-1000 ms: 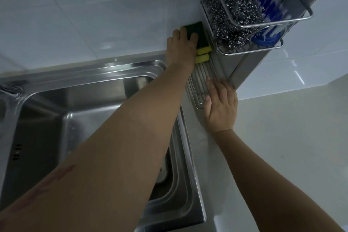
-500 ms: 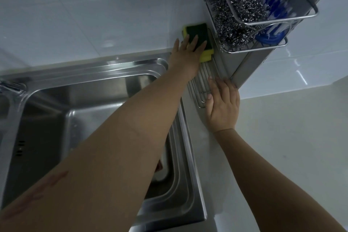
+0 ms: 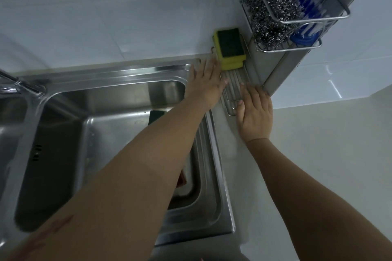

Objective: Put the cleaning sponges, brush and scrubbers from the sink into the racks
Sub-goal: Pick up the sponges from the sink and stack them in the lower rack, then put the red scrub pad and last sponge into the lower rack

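Sponges (image 3: pixel 230 48) stacked at rack's (image 3: pixel 232 82) far edge; L hand (image 3: pixel 209 82) spread, empty; R hand (image 3: pixel 255 112) flat, maybe touching rack.

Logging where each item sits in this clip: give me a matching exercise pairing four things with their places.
Things:
1. yellow-green sponges
2. steel wool scrubbers
3. blue brush
4. right hand

Places:
A. upper rack, against its far right side
B. flat on the lower rack's near end
C. lower rack, at the wall end
D. upper rack, left part

Pairs: 1-C, 2-D, 3-A, 4-B
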Tool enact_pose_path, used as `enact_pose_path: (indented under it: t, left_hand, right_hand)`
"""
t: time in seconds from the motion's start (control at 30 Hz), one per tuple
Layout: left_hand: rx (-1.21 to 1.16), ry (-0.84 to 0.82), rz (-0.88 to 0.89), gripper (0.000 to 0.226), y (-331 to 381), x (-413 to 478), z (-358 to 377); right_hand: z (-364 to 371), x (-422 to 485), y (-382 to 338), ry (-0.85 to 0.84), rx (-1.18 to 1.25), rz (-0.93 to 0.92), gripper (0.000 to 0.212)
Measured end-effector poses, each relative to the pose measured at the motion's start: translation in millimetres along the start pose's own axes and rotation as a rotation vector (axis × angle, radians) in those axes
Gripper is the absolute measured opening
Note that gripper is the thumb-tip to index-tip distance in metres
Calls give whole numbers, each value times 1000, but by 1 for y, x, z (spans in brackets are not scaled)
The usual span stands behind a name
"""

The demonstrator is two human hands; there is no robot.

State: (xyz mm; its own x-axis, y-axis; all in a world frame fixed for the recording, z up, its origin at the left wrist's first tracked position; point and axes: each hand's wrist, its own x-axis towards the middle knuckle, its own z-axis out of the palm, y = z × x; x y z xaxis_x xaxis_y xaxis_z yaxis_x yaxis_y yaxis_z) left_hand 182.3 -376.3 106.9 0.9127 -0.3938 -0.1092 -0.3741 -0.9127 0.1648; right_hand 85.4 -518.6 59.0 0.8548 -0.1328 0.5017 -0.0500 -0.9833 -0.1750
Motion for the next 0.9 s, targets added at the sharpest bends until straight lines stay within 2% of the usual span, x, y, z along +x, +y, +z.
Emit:
enact_pose_path:
  t: [0.27, 0.6, 0.73, 0.9]
  left_hand:
    - [-58, -75, -96, 65, -41, -112, 30]
    - [-125, -163, -272, 63, -118, -221, 73]
    - [-155, -158, -299, 61, -145, -236, 90]
    - [-148, -102, -267, 59, -168, -238, 106]
  right_hand:
    - [-28, -13, -19, -352, 19, 75, 58]
    - [-33, -81, -105, -443, 53, -174, 54]
    - [-20, -109, -140, -661, 81, -251, 55]
    - [14, -128, -171, -950, 65, -210, 65]
